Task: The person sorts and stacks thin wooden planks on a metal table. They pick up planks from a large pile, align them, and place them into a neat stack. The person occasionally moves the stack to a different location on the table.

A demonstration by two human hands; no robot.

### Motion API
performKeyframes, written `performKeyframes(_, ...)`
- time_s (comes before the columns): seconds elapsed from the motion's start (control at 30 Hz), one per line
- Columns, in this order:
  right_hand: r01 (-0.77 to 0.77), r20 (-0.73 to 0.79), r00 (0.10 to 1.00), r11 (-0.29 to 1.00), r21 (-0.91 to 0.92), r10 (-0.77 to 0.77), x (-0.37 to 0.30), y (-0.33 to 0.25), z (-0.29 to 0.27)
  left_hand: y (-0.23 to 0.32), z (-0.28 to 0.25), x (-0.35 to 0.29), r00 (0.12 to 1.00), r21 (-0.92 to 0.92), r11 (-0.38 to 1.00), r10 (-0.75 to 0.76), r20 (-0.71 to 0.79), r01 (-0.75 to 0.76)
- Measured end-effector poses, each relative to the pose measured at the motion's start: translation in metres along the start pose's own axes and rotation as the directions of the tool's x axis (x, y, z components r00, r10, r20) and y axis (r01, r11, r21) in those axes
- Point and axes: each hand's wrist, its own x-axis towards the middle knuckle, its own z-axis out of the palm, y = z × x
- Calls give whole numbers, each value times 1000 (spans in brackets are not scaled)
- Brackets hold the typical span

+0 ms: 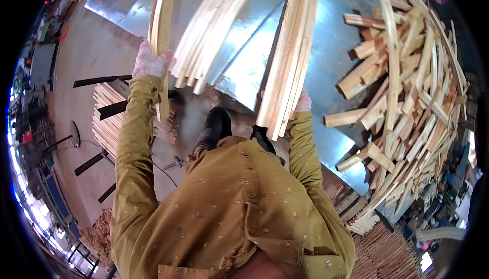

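My left hand (151, 61), in a pale pinkish glove, is closed round a couple of long wooden strips (164, 16) that run away from me. On the right, my gloved right hand (304, 101) grips the near end of a bundle of wooden strips (290, 49) from its outer side; most of its fingers are hidden by the wood. Between my hands, a row of pale wooden strips (211, 24) lies side by side on the shiny metal tabletop (333, 49), with near ends sticking out past its edge.
A large jumbled pile of wooden pieces (402, 75) covers the table's right side. Below left, a stack of strips (108, 118) stands beside dark metal bars (113, 110). More stacked wood (382, 253) sits at the lower right. A fan (74, 134) stands at the far left.
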Motion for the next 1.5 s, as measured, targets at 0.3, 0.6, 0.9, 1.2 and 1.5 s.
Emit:
performKeyframes(0.3, -78, -437, 849, 747, -660, -297, 54, 25, 207, -64, 31, 101, 910, 157, 987, -93, 404, 31)
performKeyframes(0.6, -213, -476, 831, 626, -750, -288, 87, 46, 296, -116, 44, 149, 866, -16, 994, 100, 490, -106)
performKeyframes(0.9, 190, -228, 954, 981, -42, -194, 171, 108, 279, -151, -71, 233, 927, 27, 999, 29, 374, -42)
performKeyframes(1.2, -243, 246, 588, -459, -854, -770, 123, 35, 303, -203, -157, 176, 984, -304, 949, -36, 173, 88)
performKeyframes(1.5, -58, 158, 809, -344, -937, -566, 144, 143, 360, -229, -143, 115, 980, -721, 682, 31, 195, 122)
